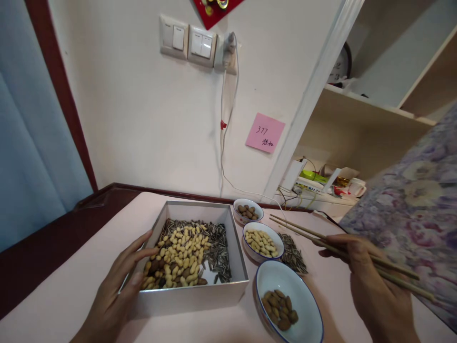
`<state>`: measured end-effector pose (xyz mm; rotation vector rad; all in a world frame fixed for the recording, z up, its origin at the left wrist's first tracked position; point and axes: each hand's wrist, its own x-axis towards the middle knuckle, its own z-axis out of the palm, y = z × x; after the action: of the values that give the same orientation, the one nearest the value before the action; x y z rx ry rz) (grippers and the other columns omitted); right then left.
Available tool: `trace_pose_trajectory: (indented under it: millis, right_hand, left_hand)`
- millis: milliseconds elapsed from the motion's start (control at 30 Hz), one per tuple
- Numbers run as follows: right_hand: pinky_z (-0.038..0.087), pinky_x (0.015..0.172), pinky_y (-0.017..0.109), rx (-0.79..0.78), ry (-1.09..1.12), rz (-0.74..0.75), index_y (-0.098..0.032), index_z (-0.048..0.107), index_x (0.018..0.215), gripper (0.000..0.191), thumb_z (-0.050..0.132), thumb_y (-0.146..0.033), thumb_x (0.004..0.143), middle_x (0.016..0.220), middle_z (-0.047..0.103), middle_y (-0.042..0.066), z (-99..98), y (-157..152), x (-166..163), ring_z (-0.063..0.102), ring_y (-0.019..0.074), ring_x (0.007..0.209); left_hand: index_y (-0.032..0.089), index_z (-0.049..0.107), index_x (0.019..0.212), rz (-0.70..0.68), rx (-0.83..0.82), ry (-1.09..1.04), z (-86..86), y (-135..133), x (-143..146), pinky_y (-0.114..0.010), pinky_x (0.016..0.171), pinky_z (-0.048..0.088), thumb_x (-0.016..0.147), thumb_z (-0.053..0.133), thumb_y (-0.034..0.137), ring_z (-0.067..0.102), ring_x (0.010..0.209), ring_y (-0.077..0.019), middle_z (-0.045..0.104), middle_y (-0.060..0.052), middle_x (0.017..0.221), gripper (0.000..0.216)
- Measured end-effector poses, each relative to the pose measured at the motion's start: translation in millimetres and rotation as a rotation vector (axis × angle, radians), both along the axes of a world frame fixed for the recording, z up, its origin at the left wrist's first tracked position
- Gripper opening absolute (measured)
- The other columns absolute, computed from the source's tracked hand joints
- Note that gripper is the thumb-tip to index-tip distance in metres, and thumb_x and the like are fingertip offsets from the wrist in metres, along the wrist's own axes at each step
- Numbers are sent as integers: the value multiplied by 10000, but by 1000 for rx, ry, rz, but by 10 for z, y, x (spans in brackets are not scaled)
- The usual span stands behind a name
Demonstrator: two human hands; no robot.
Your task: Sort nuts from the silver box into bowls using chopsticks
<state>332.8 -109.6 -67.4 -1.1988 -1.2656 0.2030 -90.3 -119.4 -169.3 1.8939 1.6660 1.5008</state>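
A white box (194,295) sits on the pink table, filled with mixed peanuts, sunflower seeds and brown nuts. My left hand (119,286) rests on the box's left wall, thumb over the rim and fingers spread. My right hand (371,281) is closed around a pair of wooden chopsticks (307,233) whose tips point left, hovering above the bowls. Right of the box stand three blue-rimmed bowls: a near one (303,295) with brown nuts, a middle one (263,241) with peanuts, a far one (248,209) with brown nuts. A small heap of sunflower seeds (293,253) lies on the table.
The wall is just behind the table, with switches, a plugged-in charger cable (224,124) and a pink sticky note (264,132). A shelf unit (357,138) with clutter stands at the right. A dark red table edge (53,238) runs along the left. Floral fabric (417,214) covers the right.
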Motion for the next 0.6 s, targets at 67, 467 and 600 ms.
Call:
trace_pose_trajectory:
  millis: [67,467,600]
  right_hand:
    - [569,704,295,18,-44,98,-228,708,917,300,522,-458,968,924,681,30,10,47,-158,693,167,760]
    - [442,698,260,55,-583,401,-234,604,903,177,458,-244,1004,852,610,3,-7,314,-963,584,140,788]
    - [441,805,247,226,-591,359,-246,619,1004,174,459,-180,992,963,634,16,66,230,-986,603,140,922]
  left_hand:
    - [338,637,1180,-68,-42,-112,5,-12,3,-534,1119,399,973,418,415,411,1405,-316,398,12,1563,312]
    - [341,599,1227,-106,-22,-80,-13,-33,-20,-506,1149,340,980,428,391,360,1425,-289,377,2,1561,305]
    - [346,581,1237,-130,-21,-53,2,-54,-12,-478,1136,364,987,430,357,370,1419,-273,368,2,1563,293]
